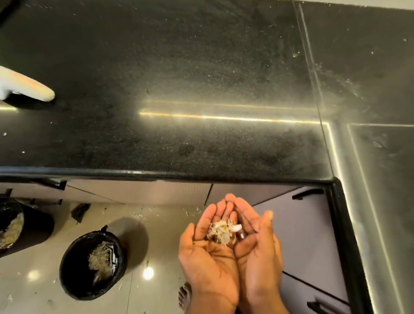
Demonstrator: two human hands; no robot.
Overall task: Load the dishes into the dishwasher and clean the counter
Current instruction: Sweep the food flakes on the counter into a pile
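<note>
Here left hand point(208, 250) and right hand point(255, 244) cupped together palms-up (edges touching), fingers relaxed, carrying pale flaky food scraps point(222, 230) just off the speckled black stone worktop point(171, 85) edge.

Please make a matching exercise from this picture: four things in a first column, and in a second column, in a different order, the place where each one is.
Things:
1. food scraps
2. white controller
3. nearer black bin
4. bare foot

Places:
A. on the black counter, at the far left
B. on the floor, left of the cupped hands, lined with a black bag
C. in the cupped left hand and right hand
D. on the floor tiles, below the left wrist

Pairs: 1-C, 2-A, 3-B, 4-D
</note>
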